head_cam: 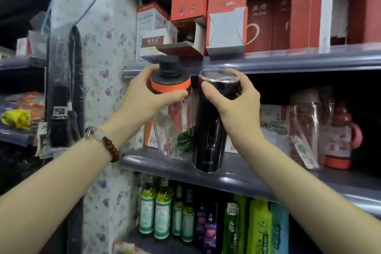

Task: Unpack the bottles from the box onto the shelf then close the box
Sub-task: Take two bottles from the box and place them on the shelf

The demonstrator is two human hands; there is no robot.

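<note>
My left hand [144, 93] grips the orange-and-black lid of a clear bottle [175, 130] with a green leaf print. My right hand [231, 97] holds the top of a tall black bottle [208, 140] with a clear cap. Both bottles are upright, side by side, at the front edge of the grey middle shelf [237, 177]. The clear bottle's base looks level with the shelf surface; the black bottle's base overlaps the shelf's front lip. Whether either rests on the shelf I cannot tell. The box they came from is out of sight.
Red cartons [189, 2] and a flap-open carton [226, 27] stand on the upper shelf. A wrapped bottle [305, 130] and a red flask [340, 136] stand further right on the middle shelf. Green bottles [162, 208] fill the lower shelf. A floral wall [103, 68] is left.
</note>
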